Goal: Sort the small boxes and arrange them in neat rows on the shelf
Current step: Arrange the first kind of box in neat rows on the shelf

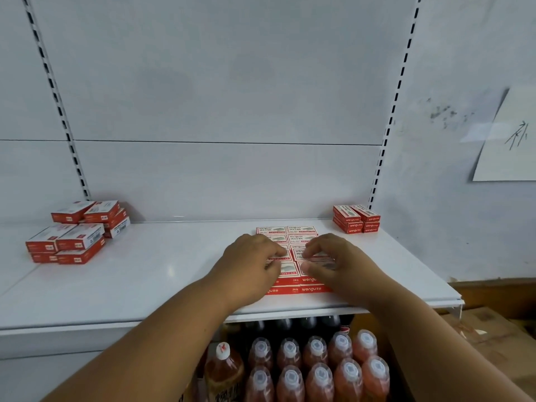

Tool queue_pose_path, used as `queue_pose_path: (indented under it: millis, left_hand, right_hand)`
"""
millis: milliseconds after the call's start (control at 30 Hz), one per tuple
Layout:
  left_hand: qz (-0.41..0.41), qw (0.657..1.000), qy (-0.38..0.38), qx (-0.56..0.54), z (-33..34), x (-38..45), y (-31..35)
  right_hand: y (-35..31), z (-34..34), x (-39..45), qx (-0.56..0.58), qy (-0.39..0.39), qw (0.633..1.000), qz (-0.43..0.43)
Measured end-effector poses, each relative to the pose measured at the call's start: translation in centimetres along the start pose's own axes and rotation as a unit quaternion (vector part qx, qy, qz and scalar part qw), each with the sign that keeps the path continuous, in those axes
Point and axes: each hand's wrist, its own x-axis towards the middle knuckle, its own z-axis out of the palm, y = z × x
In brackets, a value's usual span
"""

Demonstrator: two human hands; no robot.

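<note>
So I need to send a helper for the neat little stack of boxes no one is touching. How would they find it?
Look at the white shelf and follow it to its back right corner. The small stack there is tidy, three boxes high, unlike the jumbled pile at far left.

Both hands [290,262] on rowed boxes [300,230]

Left hand [249,262] and right hand [333,262] hide the middle boxes of the block of red boxes [301,230]; grip unclear. Paper sheet [510,140] cut by right edge. Near bottles [319,381] cut by bottom edge. Print on left pile [75,236] too blurred to read
</note>
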Motion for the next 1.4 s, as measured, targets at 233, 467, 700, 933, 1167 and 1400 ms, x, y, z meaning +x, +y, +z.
queue_pose_path:
  millis: [233,467,700,933,1167,1400]
  left_hand:
    - [0.013,1.0,0.009,0.018,-0.2,0.2,0.5]
    - [-0.01,0.999,-0.023,0.036,-1.4,1.7,1.1]
    - [-0.011,0.999,-0.043,0.024,-1.3,6.1,4.2]
    - [-0.037,0.997,-0.07,-0.005,0.5,13.2,9.7]
    - [-0.152,0.984,-0.073,0.049,4.1,20.3,11.7]
    - [-0.244,0.967,-0.077,0.003,6.0,22.3,13.2]
  right_hand:
    - [0.3,-0.3,0.2,0.005,-0.016,1.0,-0.014]
    - [0.5,-0.7,0.6,0.059,-0.027,0.998,0.018]
    - [3.9,-5.0,3.3,0.029,0.118,0.989,0.08]
    - [9.7,-9.3,7.0,-0.059,0.096,0.986,0.121]
    - [14.2,-10.7,9.8,-0.072,0.017,0.988,0.139]
    - [16.6,-11.3,10.5,-0.011,-0.016,0.992,0.124]
